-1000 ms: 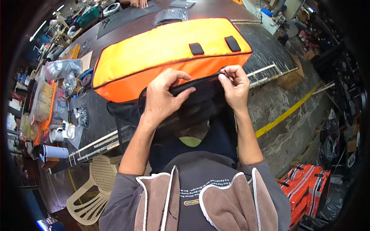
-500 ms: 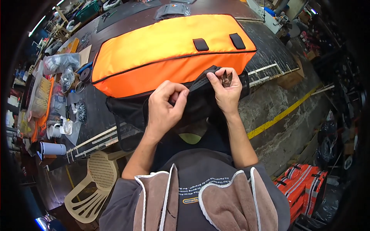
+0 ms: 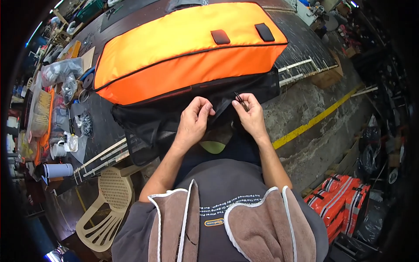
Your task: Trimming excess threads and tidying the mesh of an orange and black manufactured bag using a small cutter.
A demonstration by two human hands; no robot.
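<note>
L hand (image 3: 196, 118) half-curled, thumb near fingertips (can't tell if it's pinching anything); R hand (image 3: 252, 117) curled round a small dark tool (image 3: 241, 101), prob. snips. Just beyond: black fabric (image 3: 161, 113), then orange bag (image 3: 187, 52) atop dark table (image 3: 301, 50). Prob. trimming step; next snip calls for fabric held taut.

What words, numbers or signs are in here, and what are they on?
I won't copy words out, but here's where they are:
Dark grey shirt: curved lines of white lettering.
Same shirt: small lettering in an orange-edged badge.
Grey packet, top edge: any print is too small to read.
Orange bag: no lettering I can make out.
</note>
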